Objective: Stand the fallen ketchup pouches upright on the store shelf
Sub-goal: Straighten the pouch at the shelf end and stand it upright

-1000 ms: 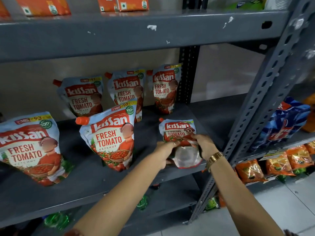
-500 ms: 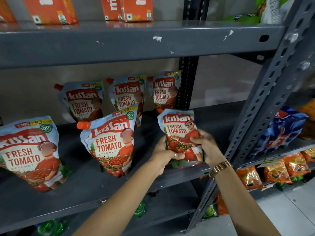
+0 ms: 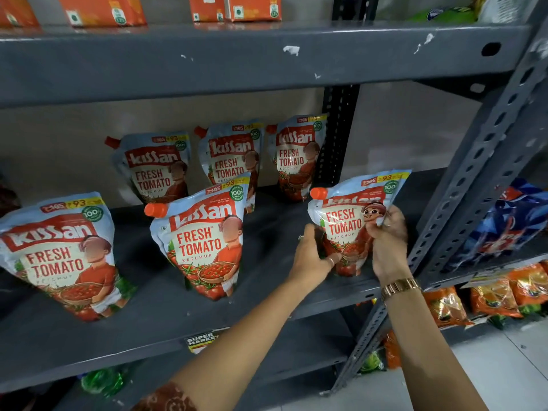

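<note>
Now upright, front-facing ketchup pouch (image 3: pixel 350 223)

1. Both arms reach up and forward from below, bare forearms, elbows out of frame.
2. Left hand (image 3: pixel 311 256) – fingers curled, thumb up, a ring on one finger.
3. Right hand (image 3: pixel 387 241) – fingers pinched shut up high, gold watch on the wrist.

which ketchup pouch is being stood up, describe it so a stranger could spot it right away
Find the grey metal shelf holding six ketchup pouches. Go to its front row, far right, beside the perforated upright post. The pouch there is the only one gripped by both hands, left hand and right hand, and it stands upright.
</note>
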Available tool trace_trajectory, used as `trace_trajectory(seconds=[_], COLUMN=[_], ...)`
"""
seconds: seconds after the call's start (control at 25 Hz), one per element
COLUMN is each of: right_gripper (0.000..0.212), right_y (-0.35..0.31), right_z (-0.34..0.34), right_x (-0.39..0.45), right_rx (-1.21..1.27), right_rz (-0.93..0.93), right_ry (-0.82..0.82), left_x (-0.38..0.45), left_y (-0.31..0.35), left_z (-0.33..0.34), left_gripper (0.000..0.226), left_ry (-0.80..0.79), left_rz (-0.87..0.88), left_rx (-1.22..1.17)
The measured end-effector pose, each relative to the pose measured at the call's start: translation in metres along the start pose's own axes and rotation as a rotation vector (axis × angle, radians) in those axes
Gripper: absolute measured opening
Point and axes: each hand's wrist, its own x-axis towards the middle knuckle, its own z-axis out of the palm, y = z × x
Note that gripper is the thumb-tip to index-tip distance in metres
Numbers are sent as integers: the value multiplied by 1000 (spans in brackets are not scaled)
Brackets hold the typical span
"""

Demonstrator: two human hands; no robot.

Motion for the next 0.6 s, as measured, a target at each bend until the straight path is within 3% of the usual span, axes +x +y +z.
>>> trace_trajectory(seconds=[0.16, 0.24, 0.36, 0.6], right_gripper=[30, 48, 60, 58], right_y=[14, 27, 33, 33], right_z=[0, -3, -4, -6], right_x=[-7, -14, -20, -22], right_rx=[11, -40, -104, -240], right_rz=[169, 305, 316, 297], right_ry=[94, 63, -14, -96], left_x=[13, 16, 15, 10], left_y=[1, -8, -23, -43], left_z=[-3, -2, 3, 0], left_gripper=[73, 81, 84, 79], left_ry=[-99, -180, -210, -179], left_rz=[-123, -186, -207, -233], left_rx=[-4, 41, 207, 101])
